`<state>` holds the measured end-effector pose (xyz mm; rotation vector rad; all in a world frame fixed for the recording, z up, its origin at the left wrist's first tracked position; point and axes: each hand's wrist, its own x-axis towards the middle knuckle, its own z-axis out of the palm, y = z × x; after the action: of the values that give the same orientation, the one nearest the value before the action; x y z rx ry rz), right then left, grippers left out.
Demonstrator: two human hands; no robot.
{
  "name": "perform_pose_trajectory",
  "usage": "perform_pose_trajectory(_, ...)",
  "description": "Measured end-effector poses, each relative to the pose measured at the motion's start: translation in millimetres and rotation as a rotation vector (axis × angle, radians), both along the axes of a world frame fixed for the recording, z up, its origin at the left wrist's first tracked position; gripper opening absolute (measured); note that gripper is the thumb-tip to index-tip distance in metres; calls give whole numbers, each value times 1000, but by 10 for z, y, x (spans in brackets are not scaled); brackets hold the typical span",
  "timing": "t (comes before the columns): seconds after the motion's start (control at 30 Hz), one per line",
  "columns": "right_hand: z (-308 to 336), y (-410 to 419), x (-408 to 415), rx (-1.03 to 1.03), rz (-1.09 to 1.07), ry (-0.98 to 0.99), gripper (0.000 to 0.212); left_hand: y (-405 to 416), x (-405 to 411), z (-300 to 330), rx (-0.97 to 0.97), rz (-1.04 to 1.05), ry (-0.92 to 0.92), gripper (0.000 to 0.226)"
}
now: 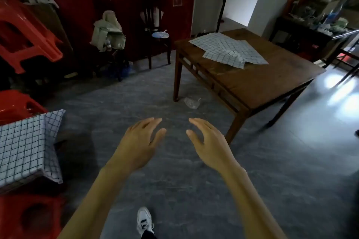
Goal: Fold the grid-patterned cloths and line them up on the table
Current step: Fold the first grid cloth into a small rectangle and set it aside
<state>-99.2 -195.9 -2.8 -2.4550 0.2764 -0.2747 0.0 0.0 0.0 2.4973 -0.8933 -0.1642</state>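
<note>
Where floor (174,161) opens, hands (174,141) apart.

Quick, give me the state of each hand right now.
Left hand: open, fingers relaxed, holding nothing, in the air above the floor.
Right hand: open, fingers relaxed, holding nothing, also in the air.

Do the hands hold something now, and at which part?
Nothing is held. The left hand and right hand are both open in the air above the floor, away from the grid-patterned cloths.
</note>
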Motion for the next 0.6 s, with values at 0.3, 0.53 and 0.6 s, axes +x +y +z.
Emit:
perform_pose_trajectory(0.3, 134, 142, 1938, -43, 18, 34, 46, 158, 1890, 59, -96, 24, -23, 71)
perform_pose_trajectory(0.53, 125, -77, 3107, -29, -7, 47, 46, -123, 3074, 61, -123, -30, -23, 75)
perform_pose_trajectory(0.6, 48, -196, 3430, -25, -22, 53, 47, -268, 3420, 20, -109, -53, -22, 74)
